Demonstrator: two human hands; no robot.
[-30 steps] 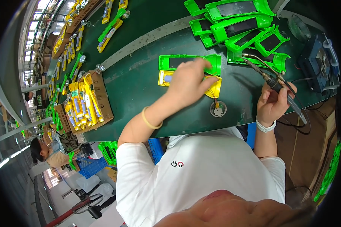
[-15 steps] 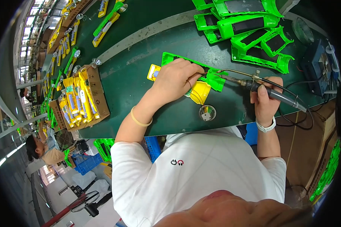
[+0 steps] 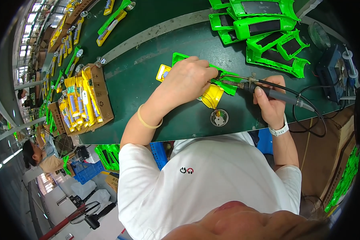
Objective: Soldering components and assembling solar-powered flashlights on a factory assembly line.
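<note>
My left hand [image 3: 188, 78] lies over a long green plastic half-shell [image 3: 180, 58] with its fingers pinched together; what they hold is hidden. Beneath that hand a yellow plastic half-shell [image 3: 212, 97] shows at both sides. From it a thin wire leads to a round lamp reflector [image 3: 219, 118] resting on the table. My right hand [image 3: 271, 105] is wrapped round the dark handle of a soldering iron [image 3: 282, 95]. A thin metal tube runs along the iron, and its tip meets the green shell right beside my left fingertips.
Green shells with dark panels [image 3: 264, 26] are piled at the far right. Behind the iron stands a blue soldering station [image 3: 330, 72]. A cardboard box [image 3: 102, 92] of yellow parts sits at the left, with more lamps beyond. A person [image 3: 38, 154] is at far left.
My right hand has brought the soldering iron leftward, closer to my left fingertips. My left hand has shifted slightly over the green shell.
</note>
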